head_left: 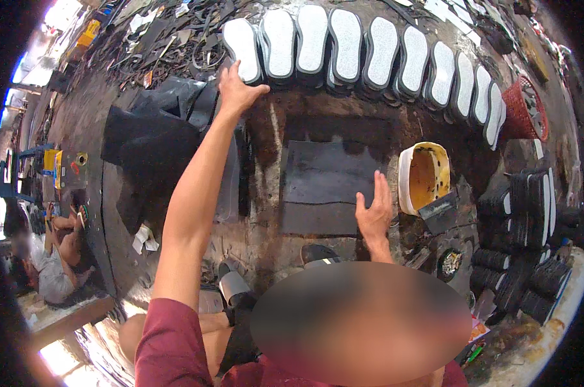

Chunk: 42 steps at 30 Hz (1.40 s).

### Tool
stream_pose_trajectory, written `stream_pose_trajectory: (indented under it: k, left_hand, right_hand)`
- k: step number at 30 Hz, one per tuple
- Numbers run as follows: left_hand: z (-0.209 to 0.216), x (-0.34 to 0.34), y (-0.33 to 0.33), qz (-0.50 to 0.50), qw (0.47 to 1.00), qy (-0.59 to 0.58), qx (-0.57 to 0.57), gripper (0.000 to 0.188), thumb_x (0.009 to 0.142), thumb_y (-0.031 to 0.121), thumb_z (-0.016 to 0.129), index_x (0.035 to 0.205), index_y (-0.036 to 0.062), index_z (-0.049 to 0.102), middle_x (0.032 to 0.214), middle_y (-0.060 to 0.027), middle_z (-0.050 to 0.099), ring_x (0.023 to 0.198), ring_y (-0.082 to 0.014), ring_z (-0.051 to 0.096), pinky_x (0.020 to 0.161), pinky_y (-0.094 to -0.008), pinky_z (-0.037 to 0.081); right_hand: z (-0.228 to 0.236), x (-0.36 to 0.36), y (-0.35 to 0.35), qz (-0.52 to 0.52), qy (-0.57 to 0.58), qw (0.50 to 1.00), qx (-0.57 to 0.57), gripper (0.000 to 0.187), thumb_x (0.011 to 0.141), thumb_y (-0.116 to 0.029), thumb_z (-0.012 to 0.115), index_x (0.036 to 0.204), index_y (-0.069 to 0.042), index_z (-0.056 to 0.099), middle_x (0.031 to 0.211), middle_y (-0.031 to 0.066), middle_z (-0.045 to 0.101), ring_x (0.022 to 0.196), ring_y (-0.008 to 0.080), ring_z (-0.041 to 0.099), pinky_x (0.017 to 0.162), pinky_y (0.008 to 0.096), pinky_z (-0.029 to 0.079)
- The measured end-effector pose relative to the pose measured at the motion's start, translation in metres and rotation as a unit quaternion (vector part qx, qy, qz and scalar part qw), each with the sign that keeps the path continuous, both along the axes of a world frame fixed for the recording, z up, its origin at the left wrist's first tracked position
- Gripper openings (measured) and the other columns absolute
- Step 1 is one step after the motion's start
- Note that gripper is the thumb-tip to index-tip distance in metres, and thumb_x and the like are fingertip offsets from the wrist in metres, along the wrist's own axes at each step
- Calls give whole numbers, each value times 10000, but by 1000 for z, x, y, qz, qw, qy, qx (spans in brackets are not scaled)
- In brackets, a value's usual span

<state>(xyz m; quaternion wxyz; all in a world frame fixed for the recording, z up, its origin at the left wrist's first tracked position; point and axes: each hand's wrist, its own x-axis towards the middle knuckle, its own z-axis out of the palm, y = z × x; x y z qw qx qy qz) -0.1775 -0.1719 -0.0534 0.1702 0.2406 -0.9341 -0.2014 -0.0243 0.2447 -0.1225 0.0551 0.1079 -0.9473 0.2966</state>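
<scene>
At upper centre-left, our left hand rests open-fingered on the first white sole in the row. Lower right of centre, our right hand lies flat, released, on the dark sheet, beside the glue bucket.

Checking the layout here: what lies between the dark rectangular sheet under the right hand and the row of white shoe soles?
In the head view, only bare, stained brown worktop separates the dark rectangular sheet from the row of white shoe soles.
</scene>
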Motion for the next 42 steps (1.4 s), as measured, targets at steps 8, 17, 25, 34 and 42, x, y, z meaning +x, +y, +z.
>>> stream_pose_trajectory:
  k: [8, 17, 25, 34, 42]
  left_hand:
    - [1, -43, -26, 1, 994, -103, 27, 1016, 608, 315, 930, 1458, 1, 471, 1382, -247, 612, 1290, -376, 610, 1083, -447, 510]
    - [16, -41, -47, 45, 969, -219, 101, 1239, 539, 244, 934, 1543, 68, 228, 1441, -263, 545, 1361, -409, 529, 1147, -456, 451]
    - [47, -46, -56, 12, 958, -238, 158, 1252, 552, 243, 891, 1605, 34, 245, 1466, -285, 547, 1340, -397, 571, 1088, -467, 507]
    - [69, -22, -40, 40, 916, -232, 325, 1223, 647, 176, 879, 1640, 58, 174, 1533, -246, 435, 1274, -367, 576, 837, -488, 607]
    - [79, 3, -25, 50, 865, -57, 496, 1167, 677, 92, 888, 1615, 91, 193, 1523, -255, 411, 1285, -398, 554, 757, -546, 630]
  right_hand:
    - [-5, 7, -9, 19, -92, 991, -99, 648, 905, -125, 734, 1508, -44, 509, 1473, 218, 565, 1363, 405, 528, 1151, 485, 420]
    - [-19, 4, 1, 58, -64, 995, -40, 520, 876, -149, 757, 1372, -52, 638, 1356, 180, 651, 1273, 384, 567, 1098, 481, 455]
    - [-16, 0, 0, 63, -71, 995, -42, 466, 880, -169, 751, 1326, -66, 668, 1335, 167, 647, 1257, 376, 562, 1078, 483, 459]
    - [-18, 4, 0, 66, -74, 995, -30, 463, 880, -208, 752, 1317, -76, 670, 1350, 162, 625, 1261, 383, 553, 1079, 495, 455]
    - [-17, -2, 2, 81, -77, 993, -35, 464, 891, -211, 744, 1328, -75, 663, 1339, 172, 644, 1241, 390, 572, 1070, 489, 467]
